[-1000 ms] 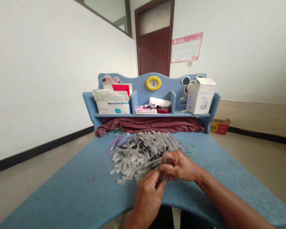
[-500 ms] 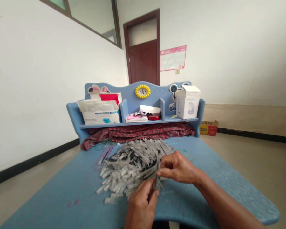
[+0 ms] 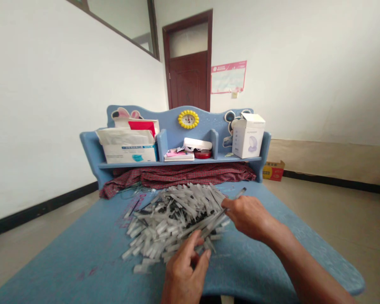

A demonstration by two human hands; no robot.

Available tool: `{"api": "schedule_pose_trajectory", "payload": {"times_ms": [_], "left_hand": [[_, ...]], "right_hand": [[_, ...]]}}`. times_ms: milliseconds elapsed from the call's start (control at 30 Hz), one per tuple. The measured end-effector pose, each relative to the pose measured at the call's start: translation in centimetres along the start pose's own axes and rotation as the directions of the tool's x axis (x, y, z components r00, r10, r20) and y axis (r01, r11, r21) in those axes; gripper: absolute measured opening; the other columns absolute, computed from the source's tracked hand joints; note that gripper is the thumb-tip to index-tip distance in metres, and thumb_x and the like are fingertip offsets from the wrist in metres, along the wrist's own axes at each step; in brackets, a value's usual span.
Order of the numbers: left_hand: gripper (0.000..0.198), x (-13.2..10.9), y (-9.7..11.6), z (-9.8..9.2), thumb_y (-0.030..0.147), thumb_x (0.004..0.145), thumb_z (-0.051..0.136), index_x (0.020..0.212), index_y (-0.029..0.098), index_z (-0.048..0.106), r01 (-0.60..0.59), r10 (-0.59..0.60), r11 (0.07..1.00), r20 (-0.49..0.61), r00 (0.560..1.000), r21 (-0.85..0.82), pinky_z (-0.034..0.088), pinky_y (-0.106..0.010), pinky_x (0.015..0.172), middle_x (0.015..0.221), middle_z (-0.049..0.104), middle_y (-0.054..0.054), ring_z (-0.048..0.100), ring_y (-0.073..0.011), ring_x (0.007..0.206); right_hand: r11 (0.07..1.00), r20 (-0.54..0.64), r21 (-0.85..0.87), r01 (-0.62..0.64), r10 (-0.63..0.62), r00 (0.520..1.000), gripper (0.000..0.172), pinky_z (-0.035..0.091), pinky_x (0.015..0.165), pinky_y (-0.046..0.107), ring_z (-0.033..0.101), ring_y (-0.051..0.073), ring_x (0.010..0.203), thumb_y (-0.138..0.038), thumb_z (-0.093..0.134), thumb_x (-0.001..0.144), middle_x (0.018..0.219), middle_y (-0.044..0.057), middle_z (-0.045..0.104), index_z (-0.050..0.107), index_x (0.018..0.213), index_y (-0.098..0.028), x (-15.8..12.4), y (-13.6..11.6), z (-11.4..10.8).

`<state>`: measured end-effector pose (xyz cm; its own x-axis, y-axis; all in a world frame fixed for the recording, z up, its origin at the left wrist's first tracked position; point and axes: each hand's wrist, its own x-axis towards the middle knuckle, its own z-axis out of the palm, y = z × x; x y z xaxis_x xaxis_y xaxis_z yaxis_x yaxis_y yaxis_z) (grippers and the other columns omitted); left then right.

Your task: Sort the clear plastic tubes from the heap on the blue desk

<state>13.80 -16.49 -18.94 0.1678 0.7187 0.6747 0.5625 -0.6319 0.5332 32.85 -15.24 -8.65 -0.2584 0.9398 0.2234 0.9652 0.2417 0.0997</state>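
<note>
A heap of translucent plastic pieces (image 3: 164, 228), some clear like pen caps or barrels and some with black parts, covers the middle of the table. My right hand (image 3: 248, 215) is closed around a slim pen (image 3: 242, 192), whose dark end sticks out past the fingers at the upper right. Its other end slants down over the heap's right edge, smeared by motion. In front of the heap is my left hand (image 3: 186, 266), thumb and fingers apart, close to the pen's lower end. I see nothing held in it.
A blue table (image 3: 91, 253) carries a shelf at its back with a mask box (image 3: 129, 153), a white carton (image 3: 248, 137) and a red round tin (image 3: 203, 155). Red checked cloth (image 3: 177, 175) lies under the shelf. A yellow and red box (image 3: 274, 172) stands on the floor.
My right hand has moved right, carrying the pen away from my left hand and tilting it from near upright to a slant. My left thumb and fingers have spread apart.
</note>
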Motion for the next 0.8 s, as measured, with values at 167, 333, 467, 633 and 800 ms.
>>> {"api": "schedule_pose_trajectory", "payload": {"times_ms": [167, 333, 467, 633, 800], "left_hand": [[0.025, 0.0, 0.4, 0.1, 0.023, 0.080, 0.055, 0.103, 0.016, 0.056, -0.079, 0.079, 0.997, -0.024, 0.997, 0.008, 0.052, -0.018, 0.056, 0.080, 0.068, -0.003, 0.061, -0.0103, 0.056], [0.019, 0.0, 0.7, -0.1, 0.021, 0.080, 0.054, 0.098, 0.019, 0.057, -0.092, 0.092, 0.996, -0.006, 0.996, -0.012, 0.051, -0.018, 0.056, 0.079, 0.067, 0.000, 0.060, -0.0098, 0.055], [0.017, 0.0, 0.7, -0.3, 0.020, 0.081, 0.052, 0.097, 0.019, 0.057, -0.067, 0.068, 0.998, 0.045, 0.997, -0.021, 0.051, -0.019, 0.057, 0.081, 0.066, -0.001, 0.060, -0.0104, 0.058], [0.017, -0.2, 0.5, -0.2, 0.019, 0.081, 0.052, 0.098, 0.018, 0.056, -0.078, 0.080, 0.997, 0.062, 0.995, -0.026, 0.050, -0.018, 0.057, 0.081, 0.065, -0.001, 0.058, -0.0094, 0.056], [0.016, -0.1, 0.5, -0.2, 0.018, 0.080, 0.053, 0.096, 0.019, 0.056, -0.082, 0.083, 0.996, 0.064, 0.994, -0.020, 0.050, -0.017, 0.057, 0.079, 0.065, 0.000, 0.058, -0.0092, 0.055]], "right_hand": [[0.964, 0.112, -0.105, -0.242, 0.254, 0.961, 0.027, 0.044, 0.064, 0.032, 0.064, 0.025, 0.081, -0.026, 0.040, 0.087, 0.086, 0.013, 0.068, 0.060, 0.103, -0.022, 1.4, 3.3, -0.6], [0.936, 0.195, -0.142, -0.324, 0.347, 0.917, 0.023, 0.045, 0.072, 0.032, 0.061, 0.025, 0.092, -0.015, 0.044, 0.085, 0.098, 0.015, 0.064, 0.062, 0.100, -0.015, 3.9, 7.7, 1.7], [0.921, 0.280, -0.152, -0.359, 0.388, 0.878, 0.023, 0.049, 0.075, 0.034, 0.060, 0.018, 0.089, -0.026, 0.049, 0.088, 0.103, 0.009, 0.061, 0.057, 0.105, -0.013, 5.1, 10.4, 4.0], [0.928, 0.327, -0.152, -0.341, 0.373, 0.868, 0.029, 0.049, 0.077, 0.037, 0.057, 0.018, 0.092, -0.030, 0.051, 0.087, 0.110, 0.008, 0.056, 0.053, 0.112, -0.015, 6.1, 11.9, 6.1], [0.930, 0.340, -0.157, -0.331, 0.366, 0.866, 0.031, 0.048, 0.079, 0.038, 0.057, 0.019, 0.095, -0.030, 0.052, 0.086, 0.112, 0.008, 0.055, 0.052, 0.113, -0.015, 6.9, 12.4, 7.6]]}}
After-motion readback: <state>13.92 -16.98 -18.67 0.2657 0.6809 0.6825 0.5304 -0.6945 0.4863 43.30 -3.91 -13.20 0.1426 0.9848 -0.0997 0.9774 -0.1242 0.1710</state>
